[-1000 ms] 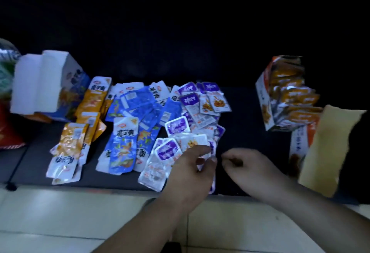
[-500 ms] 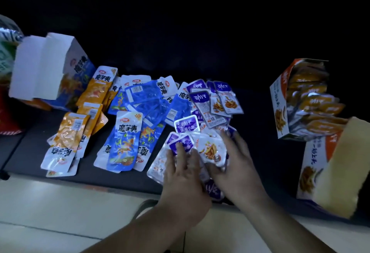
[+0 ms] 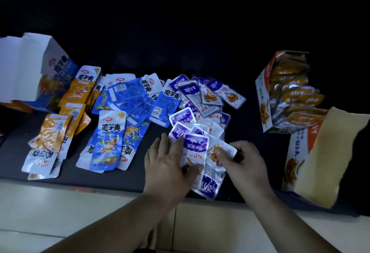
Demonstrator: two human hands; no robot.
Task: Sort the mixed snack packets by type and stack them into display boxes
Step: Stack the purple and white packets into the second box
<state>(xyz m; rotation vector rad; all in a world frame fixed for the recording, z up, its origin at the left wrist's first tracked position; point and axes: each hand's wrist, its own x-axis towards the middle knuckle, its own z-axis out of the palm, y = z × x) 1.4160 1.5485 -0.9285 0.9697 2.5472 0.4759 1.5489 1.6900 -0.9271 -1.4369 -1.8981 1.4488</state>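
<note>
Mixed snack packets lie on a dark surface: orange ones (image 3: 80, 90) at the left, blue ones (image 3: 132, 100) in the middle, purple-and-white ones (image 3: 202, 100) to the right. My left hand (image 3: 168, 164) grips a small stack of purple packets (image 3: 195, 146) at the near edge, thumb on top. Beside it, my right hand (image 3: 246, 164) pinches a further purple-and-white packet (image 3: 215, 153) at the stack's right side. An orange display box (image 3: 264, 100) at the right holds several orange packets on edge.
A second orange-and-white box (image 3: 296, 152) with a raised brown flap (image 3: 328, 152) stands at the near right. A blue-and-white open box (image 3: 56, 66) sits at the far left behind the orange packets. Pale floor tiles (image 3: 80, 212) run below the surface's front edge.
Both hands closed in on the near purple packets. The left went from lying flat to gripping a stack; the right shifted from on the pile to pinching a packet at its right side.
</note>
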